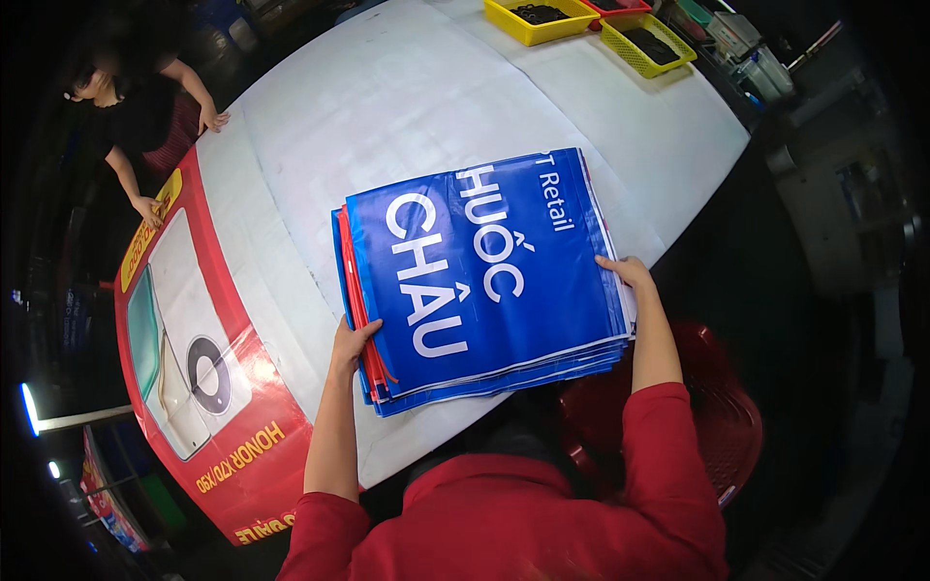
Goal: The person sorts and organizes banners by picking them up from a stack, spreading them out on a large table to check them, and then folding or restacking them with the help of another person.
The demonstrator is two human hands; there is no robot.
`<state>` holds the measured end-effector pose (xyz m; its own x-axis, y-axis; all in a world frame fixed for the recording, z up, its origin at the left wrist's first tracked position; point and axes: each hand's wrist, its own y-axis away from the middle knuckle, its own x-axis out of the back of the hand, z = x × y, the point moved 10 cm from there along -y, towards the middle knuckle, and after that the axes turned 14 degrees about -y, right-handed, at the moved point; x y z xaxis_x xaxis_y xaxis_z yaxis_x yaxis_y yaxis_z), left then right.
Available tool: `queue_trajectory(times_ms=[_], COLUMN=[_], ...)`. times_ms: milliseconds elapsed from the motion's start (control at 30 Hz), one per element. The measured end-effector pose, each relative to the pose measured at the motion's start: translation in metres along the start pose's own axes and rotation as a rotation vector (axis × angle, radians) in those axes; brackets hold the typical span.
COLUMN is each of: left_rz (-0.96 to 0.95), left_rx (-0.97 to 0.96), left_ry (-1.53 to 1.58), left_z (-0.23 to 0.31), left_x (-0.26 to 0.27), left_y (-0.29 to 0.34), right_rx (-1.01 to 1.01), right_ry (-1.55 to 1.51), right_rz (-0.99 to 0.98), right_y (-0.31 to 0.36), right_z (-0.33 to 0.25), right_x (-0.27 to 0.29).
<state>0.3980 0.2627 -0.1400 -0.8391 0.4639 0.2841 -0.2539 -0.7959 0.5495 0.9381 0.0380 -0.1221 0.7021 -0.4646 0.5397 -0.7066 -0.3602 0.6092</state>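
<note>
A thick stack of blue printed banner sheets [542,320] with large white lettering lies on the white-covered table, near its front edge. A red strip [355,276] runs down the stack's left side, between blue layers. My left hand [354,341] grips that left edge near its lower corner, thumb on top. At the right edge my right hand [630,274] holds the sheets, its thumb on the blue surface and the other fingers hidden behind the edge. The layers fan out slightly along the near side.
A red poster [228,387] with yellow lettering covers the table's left end. Another person's hand [147,210] rests on that far-left edge. Yellow baskets [535,27] holding black items stand at the back right. A red plastic chair [712,416] is at my right.
</note>
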Motion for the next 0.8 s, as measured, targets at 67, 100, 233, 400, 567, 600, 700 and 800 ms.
queue_trajectory(times_ms=[67,100,233,400,567,600,700,800], left_rz=[-0.134,-0.105,-0.149,0.137,0.124,0.124,0.060,0.068], left_rx=[0.156,0.160,0.171,-0.068,-0.249,-0.327,-0.361,-0.430], left_ry=[0.145,0.155,0.034,-0.296,-0.090,-0.103,0.097,0.288], left_z=[0.003,0.003,-0.002,-0.017,0.054,0.075,0.104,0.096], left_x=[-0.012,-0.005,-0.009,0.014,0.019,0.025,0.058,0.145], left_y=[0.009,0.010,0.010,-0.004,0.048,0.072,0.135,0.212], right_rx=[-0.088,-0.076,0.223,0.234,0.507,0.569,0.706,0.770], right_ry=[-0.186,-0.174,-0.346,-0.231,-0.185,-0.213,-0.216,-0.283], right_rz=[-0.247,-0.272,-0.423,-0.394,-0.292,-0.290,-0.295,-0.445], right_y=[0.001,0.005,0.038,0.080,0.163,0.191,0.290,0.382], right_z=[0.003,0.001,-0.039,-0.075,-0.136,-0.147,-0.189,-0.200], right_x=[-0.022,-0.029,-0.047,-0.057,-0.045,-0.045,-0.043,-0.070])
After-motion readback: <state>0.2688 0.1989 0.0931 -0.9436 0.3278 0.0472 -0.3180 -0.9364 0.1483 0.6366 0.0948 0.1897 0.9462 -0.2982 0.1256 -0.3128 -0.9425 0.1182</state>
